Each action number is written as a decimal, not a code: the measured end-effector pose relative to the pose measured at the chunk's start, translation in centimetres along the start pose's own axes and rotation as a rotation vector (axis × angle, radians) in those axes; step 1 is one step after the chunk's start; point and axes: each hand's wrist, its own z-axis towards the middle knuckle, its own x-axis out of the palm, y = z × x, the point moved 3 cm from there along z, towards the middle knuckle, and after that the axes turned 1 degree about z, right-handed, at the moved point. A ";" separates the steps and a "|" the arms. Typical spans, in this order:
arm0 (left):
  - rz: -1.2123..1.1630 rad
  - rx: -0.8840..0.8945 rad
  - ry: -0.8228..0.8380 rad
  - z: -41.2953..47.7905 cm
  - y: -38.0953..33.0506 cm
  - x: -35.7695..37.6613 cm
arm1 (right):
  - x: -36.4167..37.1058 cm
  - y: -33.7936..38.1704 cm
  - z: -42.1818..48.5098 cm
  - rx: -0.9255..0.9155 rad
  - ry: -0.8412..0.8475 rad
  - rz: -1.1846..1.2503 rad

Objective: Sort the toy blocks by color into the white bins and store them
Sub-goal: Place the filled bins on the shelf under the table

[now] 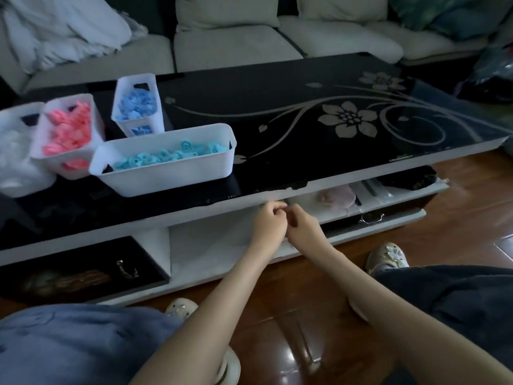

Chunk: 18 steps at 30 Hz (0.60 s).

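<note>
Several white bins stand on the left part of the black coffee table [277, 87]. The long front bin [166, 173] holds turquoise blocks [163, 157]. Behind it a narrow bin [138, 81] holds light blue blocks [134, 105]. To its left a bin [41, 140] holds pink blocks [69, 129], and a further bin [14, 118] at the far left holds pale blocks. My left hand [268, 223] and my right hand [302, 222] meet in front of the table's front edge, fingers curled and touching each other. Nothing is visible in either hand.
The table top has a pale flower pattern [347, 118]. A lower shelf [333, 200] under it holds pale items, with a dark drawer [83, 270] at the left. A light sofa [236, 31] stands behind. My knees and shoes are on the wooden floor [472, 212].
</note>
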 end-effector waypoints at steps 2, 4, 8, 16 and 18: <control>-0.023 0.133 -0.046 -1.7 -1.8 -1.4 | -1.1 2.5 -1.1 -0.135 -0.074 0.044; -0.085 0.184 -0.088 -2.7 -3.1 -2.5 | -2.1 4.7 -1.4 -0.227 -0.184 0.088; -0.257 0.008 -0.139 -3.1 -3.4 -5.3 | -2.0 10.2 0.0 -0.452 -0.259 -0.045; -0.675 -0.315 -0.030 -5.8 -2.6 -9.3 | 0.8 14.7 2.4 -0.611 0.053 -0.545; -0.868 -0.345 -0.044 -6.1 -2.7 -9.5 | 0.4 14.6 1.9 -0.620 0.015 -0.480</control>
